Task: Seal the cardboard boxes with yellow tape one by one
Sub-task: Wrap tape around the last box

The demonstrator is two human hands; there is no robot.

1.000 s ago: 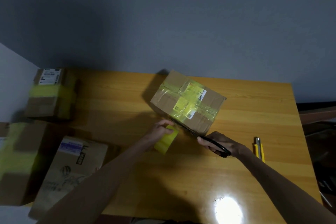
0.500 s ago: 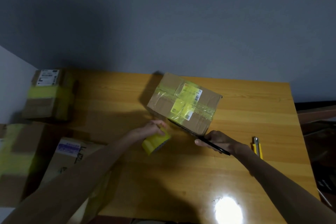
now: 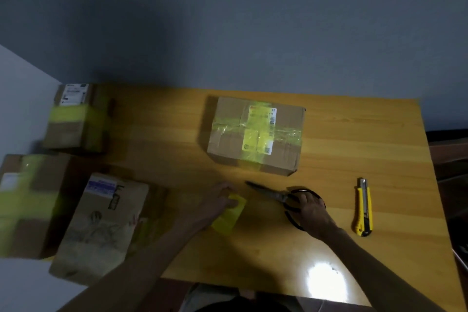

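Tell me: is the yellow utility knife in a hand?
No, the yellow utility knife lies untouched on the wooden table.

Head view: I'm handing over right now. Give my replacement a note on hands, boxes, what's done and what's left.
Left hand grips the yellow tape roll on the table. Right hand holds the scissors by the handles, blades flat on the table.
Done: Centre box has yellow tape crossed over its top and looks sealed. The rear-left box and far-left box also carry yellow tape.
Left: the near-left box shows no yellow tape across its top, so it is likely next.
Utility knife lies at right, untouched.
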